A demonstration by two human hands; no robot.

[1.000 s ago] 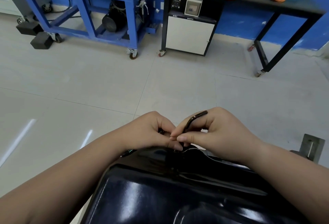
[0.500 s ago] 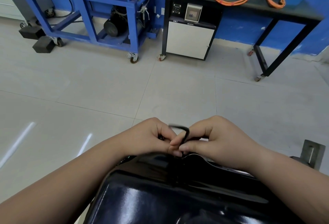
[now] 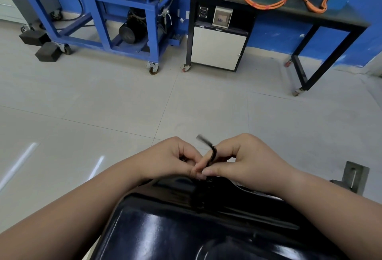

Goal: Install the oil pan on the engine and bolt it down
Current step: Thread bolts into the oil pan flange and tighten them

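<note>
1. Blue wheeled frame (image 3: 99,11) stands far back on the left, well apart from the work.
2. Left hand (image 3: 171,160): fingers curled, thumb and fingertips pinching the foot of the hex key (image 3: 212,153).
3. Hex key stands upright at the far rim of the oil pan (image 3: 186,228). Its short arm points up-left and is blurred.
4. Right hand (image 3: 248,162): fingers curled, pinching the key shaft, fingertips touching the left hand's.
5. Oil pan is black and glossy, lower centre, under both forearms.
6. Grey bracket (image 3: 354,177) sits at the right.

Pale tiled floor (image 3: 103,94) with wheeled blue frame (image 3: 154,22), white-doored cabinet (image 3: 217,46), black block (image 3: 48,53)
</note>
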